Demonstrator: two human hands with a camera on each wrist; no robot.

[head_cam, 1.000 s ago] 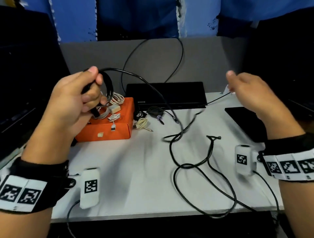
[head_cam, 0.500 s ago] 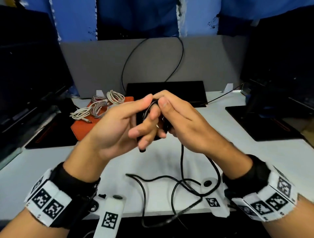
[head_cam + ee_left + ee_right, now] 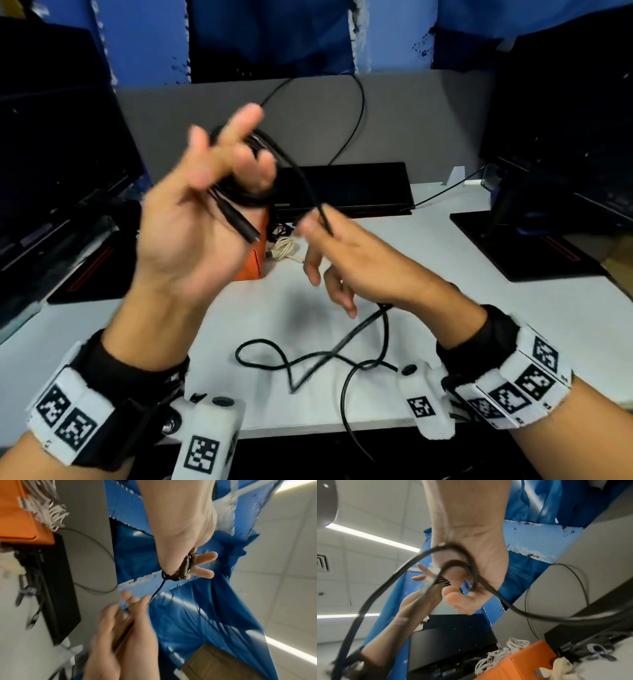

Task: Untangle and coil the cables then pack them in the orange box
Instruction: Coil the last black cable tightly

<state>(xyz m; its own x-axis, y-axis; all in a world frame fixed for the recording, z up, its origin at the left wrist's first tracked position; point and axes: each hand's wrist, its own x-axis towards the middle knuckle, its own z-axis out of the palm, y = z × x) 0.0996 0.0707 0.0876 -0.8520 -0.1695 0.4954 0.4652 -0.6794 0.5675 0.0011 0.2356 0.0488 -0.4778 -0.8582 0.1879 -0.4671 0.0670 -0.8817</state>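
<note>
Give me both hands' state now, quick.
Left hand: fingers spread, black cable coils looped around them, plug end across the palm.
Right hand: pinching the same cable's free run, feeding it toward the coil.

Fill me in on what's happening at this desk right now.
A person is winding a black cable into a coil. The left hand is raised with several loops round its fingers and a plug end hanging across the palm. The right hand pinches the next stretch of it. The rest of it trails loose over the white table. White cables lie on the orange box; nothing black is packed yet.
</note>
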